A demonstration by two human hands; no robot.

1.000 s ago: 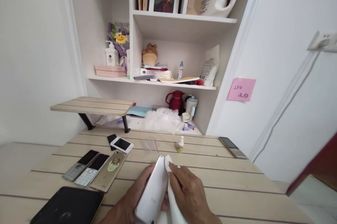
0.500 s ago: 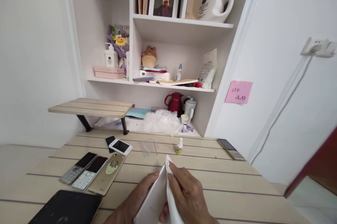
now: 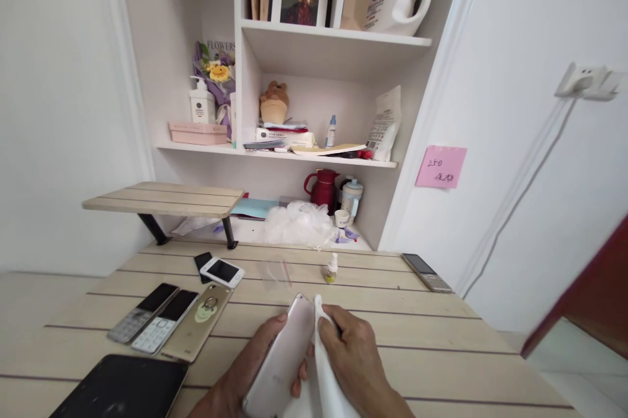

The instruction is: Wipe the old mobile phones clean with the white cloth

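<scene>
My left hand (image 3: 248, 362) is closed around a pale pinkish-silver smartphone (image 3: 280, 362), its thumb along the left edge and its fingertips showing past the right edge. The phone is tilted, its plain back facing up. My right hand (image 3: 357, 354) pinches a folded white cloth (image 3: 324, 372), thumb and fingers on either side of it. The cloth lies against or close beside the phone's right edge; its lower part hangs behind the phone. Beyond both hands stands a small spray bottle (image 3: 331, 270) with yellowish liquid.
On the slatted table lie a gold phone (image 3: 199, 326), keypad phones (image 3: 164, 321), a white phone (image 3: 222, 271), a black tablet-like device (image 3: 125, 385) and a clear bag (image 3: 275, 274). A phone (image 3: 426, 272) rests at the right edge. A raised wooden stand (image 3: 164, 197) and shelves are behind.
The phone has turned so more of its back shows. My right hand and the cloth have shifted slightly right, opening a gap at the phone's top corner. The view has shifted slightly.
</scene>
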